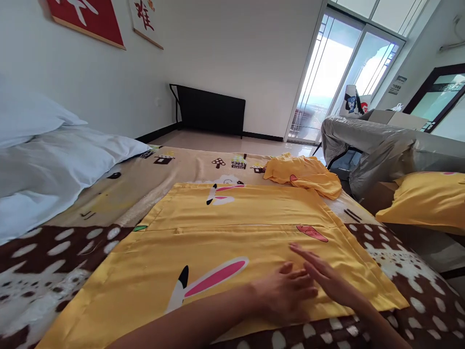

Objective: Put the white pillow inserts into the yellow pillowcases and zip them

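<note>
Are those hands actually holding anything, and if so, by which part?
Nothing is gripped. The left hand and right hand lie flat, fingers out, on the near right part of the yellow pillowcase spread on the bed.

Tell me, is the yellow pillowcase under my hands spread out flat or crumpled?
Spread flat: the yellow pillowcase lies smooth on the blanket, with both hands, left hand and right hand, resting on it.

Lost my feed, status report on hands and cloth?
Left hand and right hand open, flat on yellow pillowcase. Pillowcase spread flat. Crumpled yellow cloth beyond.
</note>
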Action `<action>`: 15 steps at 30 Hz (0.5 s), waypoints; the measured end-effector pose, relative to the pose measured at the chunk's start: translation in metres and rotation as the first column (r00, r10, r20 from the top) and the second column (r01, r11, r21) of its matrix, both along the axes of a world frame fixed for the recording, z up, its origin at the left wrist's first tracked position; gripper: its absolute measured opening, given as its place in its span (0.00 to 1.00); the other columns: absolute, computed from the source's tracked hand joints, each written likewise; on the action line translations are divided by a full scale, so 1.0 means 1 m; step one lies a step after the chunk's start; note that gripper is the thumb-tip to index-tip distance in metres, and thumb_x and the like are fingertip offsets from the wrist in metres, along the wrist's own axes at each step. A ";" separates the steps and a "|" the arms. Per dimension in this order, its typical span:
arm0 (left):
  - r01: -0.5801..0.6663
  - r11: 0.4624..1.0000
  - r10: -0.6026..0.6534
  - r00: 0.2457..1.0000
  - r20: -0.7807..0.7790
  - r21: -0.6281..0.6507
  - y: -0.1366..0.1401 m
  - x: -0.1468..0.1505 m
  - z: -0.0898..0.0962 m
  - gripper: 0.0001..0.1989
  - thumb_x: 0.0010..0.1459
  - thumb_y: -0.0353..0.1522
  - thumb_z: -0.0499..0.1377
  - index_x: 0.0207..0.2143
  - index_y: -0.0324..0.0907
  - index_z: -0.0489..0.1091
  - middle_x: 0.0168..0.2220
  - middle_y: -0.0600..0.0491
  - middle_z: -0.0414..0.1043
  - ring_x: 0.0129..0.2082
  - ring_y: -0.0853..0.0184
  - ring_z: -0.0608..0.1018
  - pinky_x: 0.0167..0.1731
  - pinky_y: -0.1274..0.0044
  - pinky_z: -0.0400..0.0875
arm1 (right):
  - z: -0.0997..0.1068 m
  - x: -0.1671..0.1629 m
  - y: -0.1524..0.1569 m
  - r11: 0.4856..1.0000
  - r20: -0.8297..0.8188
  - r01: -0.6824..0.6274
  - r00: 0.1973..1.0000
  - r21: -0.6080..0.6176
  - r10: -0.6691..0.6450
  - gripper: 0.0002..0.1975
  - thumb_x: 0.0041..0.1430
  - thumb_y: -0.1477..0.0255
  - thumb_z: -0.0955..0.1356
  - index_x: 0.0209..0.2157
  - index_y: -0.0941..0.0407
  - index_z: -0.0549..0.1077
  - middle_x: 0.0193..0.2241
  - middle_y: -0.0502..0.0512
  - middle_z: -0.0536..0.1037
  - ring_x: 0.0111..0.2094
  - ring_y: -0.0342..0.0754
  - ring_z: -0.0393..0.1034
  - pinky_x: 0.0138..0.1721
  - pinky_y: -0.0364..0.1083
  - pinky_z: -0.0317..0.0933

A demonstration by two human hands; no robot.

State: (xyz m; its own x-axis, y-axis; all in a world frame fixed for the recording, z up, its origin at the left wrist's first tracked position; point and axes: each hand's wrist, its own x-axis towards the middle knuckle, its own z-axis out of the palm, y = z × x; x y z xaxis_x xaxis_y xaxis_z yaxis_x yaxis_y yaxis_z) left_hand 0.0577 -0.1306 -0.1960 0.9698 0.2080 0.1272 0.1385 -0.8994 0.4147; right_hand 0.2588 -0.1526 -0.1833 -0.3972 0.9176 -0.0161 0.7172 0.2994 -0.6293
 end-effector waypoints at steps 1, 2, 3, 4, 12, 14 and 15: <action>0.026 1.000 -0.026 1.000 -0.005 -0.003 -0.005 0.006 -0.001 0.29 0.62 0.44 0.48 0.62 0.40 0.54 0.63 0.42 0.54 0.64 0.54 0.55 0.62 0.59 0.46 | 0.009 -0.021 0.002 0.989 -0.081 -0.122 0.990 -0.083 0.115 0.27 0.66 0.57 0.51 0.63 0.50 0.55 0.64 0.52 0.55 0.64 0.46 0.48 0.63 0.51 0.46; 0.042 0.999 -0.042 0.999 -0.017 -0.018 -0.009 0.009 -0.002 0.30 0.61 0.44 0.49 0.62 0.39 0.54 0.62 0.41 0.55 0.63 0.52 0.57 0.61 0.60 0.49 | 0.015 -0.038 0.005 0.965 -0.128 -0.229 0.969 -0.131 0.213 0.26 0.67 0.58 0.50 0.63 0.49 0.54 0.63 0.51 0.56 0.64 0.45 0.48 0.63 0.50 0.46; 0.043 0.998 -0.044 0.999 -0.026 -0.042 -0.013 0.008 -0.002 0.31 0.61 0.45 0.49 0.62 0.39 0.54 0.62 0.41 0.56 0.62 0.51 0.58 0.61 0.61 0.52 | 0.017 -0.052 0.010 0.938 -0.138 -0.314 0.945 -0.148 0.295 0.26 0.67 0.58 0.51 0.63 0.48 0.54 0.63 0.50 0.56 0.64 0.45 0.47 0.63 0.50 0.44; 0.035 0.997 -0.037 0.999 -0.024 -0.072 -0.016 0.003 -0.002 0.32 0.60 0.46 0.50 0.63 0.40 0.53 0.62 0.42 0.57 0.62 0.51 0.60 0.60 0.62 0.54 | 0.015 -0.061 0.015 0.918 -0.110 -0.372 0.927 -0.135 0.360 0.25 0.67 0.58 0.52 0.63 0.47 0.54 0.63 0.49 0.56 0.65 0.45 0.45 0.64 0.51 0.42; -0.009 0.968 -0.013 0.996 -0.086 -0.251 -0.029 -0.092 0.027 0.26 0.66 0.41 0.42 0.64 0.46 0.49 0.65 0.47 0.49 0.65 0.59 0.53 0.64 0.60 0.41 | -0.044 0.030 0.056 0.975 0.351 -0.058 0.936 0.215 -0.022 0.27 0.66 0.56 0.54 0.64 0.48 0.51 0.65 0.50 0.48 0.66 0.48 0.39 0.64 0.56 0.37; -0.054 0.937 0.006 0.990 -0.139 -0.345 -0.036 -0.105 0.036 0.25 0.67 0.40 0.38 0.64 0.49 0.50 0.65 0.48 0.49 0.65 0.59 0.53 0.63 0.59 0.42 | -0.054 0.074 0.058 0.963 0.403 0.115 0.891 0.242 -0.207 0.28 0.65 0.55 0.52 0.64 0.48 0.50 0.65 0.50 0.48 0.66 0.48 0.38 0.64 0.56 0.40; -0.060 0.916 0.000 0.989 -0.149 -0.397 -0.040 -0.109 0.040 0.25 0.67 0.40 0.38 0.64 0.50 0.51 0.64 0.49 0.49 0.65 0.59 0.53 0.63 0.60 0.42 | -0.058 0.092 0.058 0.951 0.421 0.181 0.864 0.251 -0.276 0.29 0.66 0.55 0.52 0.64 0.49 0.50 0.65 0.51 0.48 0.66 0.48 0.39 0.63 0.56 0.40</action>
State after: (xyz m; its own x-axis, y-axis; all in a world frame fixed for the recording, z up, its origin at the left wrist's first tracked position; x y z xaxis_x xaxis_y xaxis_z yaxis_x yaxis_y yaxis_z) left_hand -0.0513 -0.1705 -0.1557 0.9638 0.2420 -0.1116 0.2474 -0.6571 0.7120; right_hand 0.3508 -0.0949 -0.2410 -0.1691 0.9844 0.0486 0.9695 0.1750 -0.1713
